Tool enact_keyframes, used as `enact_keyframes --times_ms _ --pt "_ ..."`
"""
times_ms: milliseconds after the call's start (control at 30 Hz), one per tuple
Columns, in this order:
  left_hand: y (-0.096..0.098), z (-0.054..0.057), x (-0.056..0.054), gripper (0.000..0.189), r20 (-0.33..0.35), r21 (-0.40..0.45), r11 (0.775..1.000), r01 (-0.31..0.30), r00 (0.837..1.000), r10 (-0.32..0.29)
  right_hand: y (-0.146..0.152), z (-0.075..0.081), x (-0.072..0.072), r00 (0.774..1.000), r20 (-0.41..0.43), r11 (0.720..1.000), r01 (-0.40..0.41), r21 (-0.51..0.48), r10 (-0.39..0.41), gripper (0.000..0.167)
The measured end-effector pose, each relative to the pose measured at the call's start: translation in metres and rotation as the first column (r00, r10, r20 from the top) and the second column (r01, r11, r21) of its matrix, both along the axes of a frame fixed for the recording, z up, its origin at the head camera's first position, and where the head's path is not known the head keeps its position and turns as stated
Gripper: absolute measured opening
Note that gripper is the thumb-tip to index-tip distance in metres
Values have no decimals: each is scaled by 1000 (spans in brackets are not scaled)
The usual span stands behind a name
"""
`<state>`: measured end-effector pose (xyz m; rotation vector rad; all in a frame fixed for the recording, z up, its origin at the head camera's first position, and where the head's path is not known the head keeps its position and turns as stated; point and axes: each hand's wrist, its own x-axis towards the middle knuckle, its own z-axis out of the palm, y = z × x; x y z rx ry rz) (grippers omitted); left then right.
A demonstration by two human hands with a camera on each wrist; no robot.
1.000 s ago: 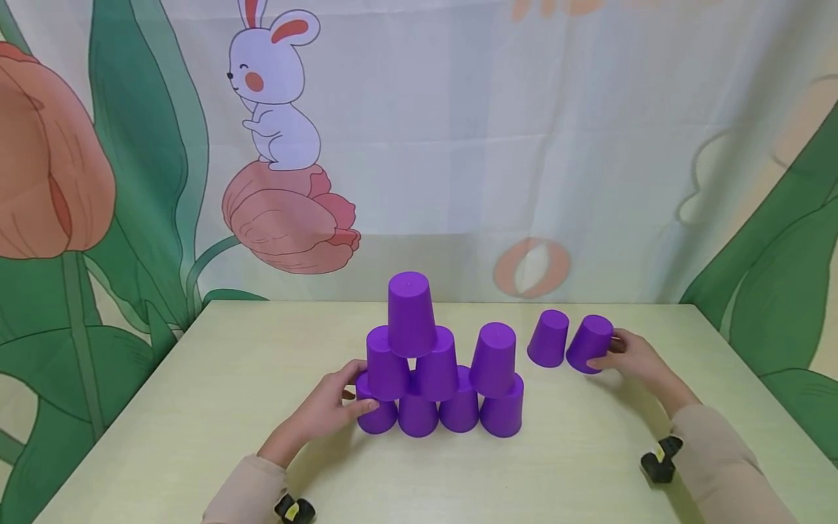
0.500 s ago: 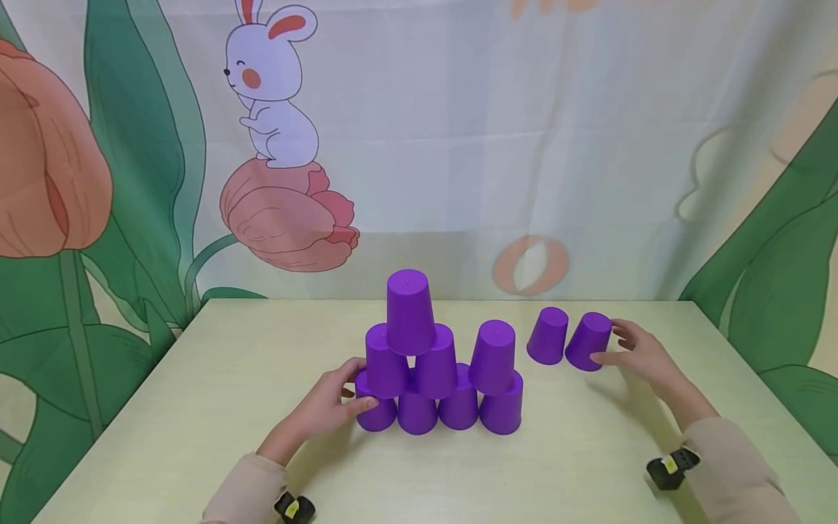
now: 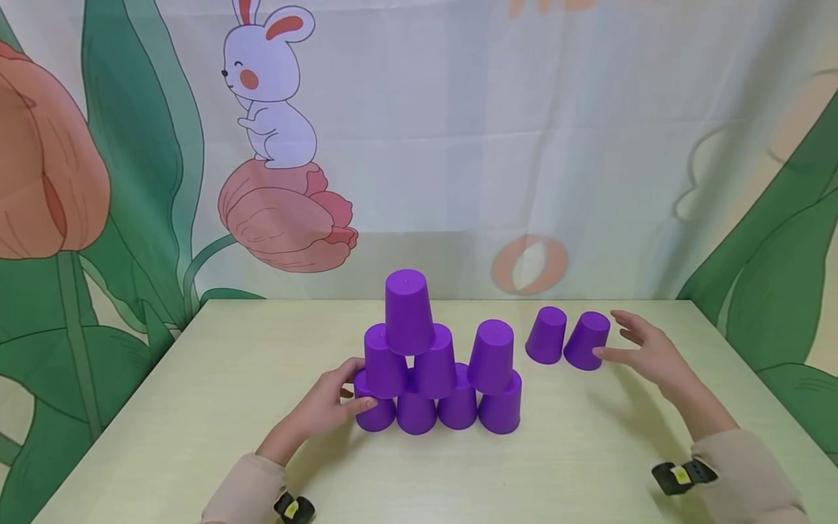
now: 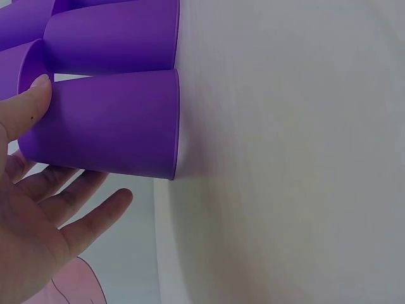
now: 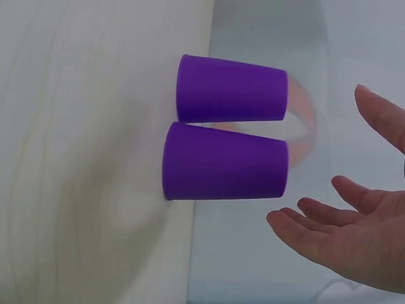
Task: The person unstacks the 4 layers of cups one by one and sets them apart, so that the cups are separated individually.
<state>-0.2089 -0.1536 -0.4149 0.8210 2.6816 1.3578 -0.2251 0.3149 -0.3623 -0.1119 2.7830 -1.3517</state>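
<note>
Purple cups stand upside down, stacked in tiers. My left hand (image 3: 322, 404) holds the leftmost bottom cup (image 3: 375, 418), its thumb on the near side and fingers behind; the left wrist view shows this cup (image 4: 114, 126) up close. Two second-tier cups (image 3: 386, 367) carry a top cup (image 3: 409, 313). A further second-tier cup (image 3: 491, 356) rests over the right end of the bottom row. My right hand (image 3: 655, 356) is spread beside the right one (image 3: 587, 342) of two separate cups; the right wrist view shows a gap between hand (image 5: 354, 234) and cup (image 5: 224, 163).
The other loose cup (image 3: 546, 336) stands just left of its neighbour, behind and right of the stack. All stand on a pale tabletop (image 3: 419, 484). A printed curtain (image 3: 419, 145) with a rabbit and flowers hangs behind the table's far edge.
My right hand has let go of the right loose cup and drawn back to the right, fingers spreading. The left hand and the stacked cups have stayed in place.
</note>
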Motion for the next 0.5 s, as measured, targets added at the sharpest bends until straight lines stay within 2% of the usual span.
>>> enact_keyframes --times_ms 500 --pt "0 -1 1 46 -18 0 1000 3 1000 -3 -21 26 29 996 -73 997 -64 -47 60 83"
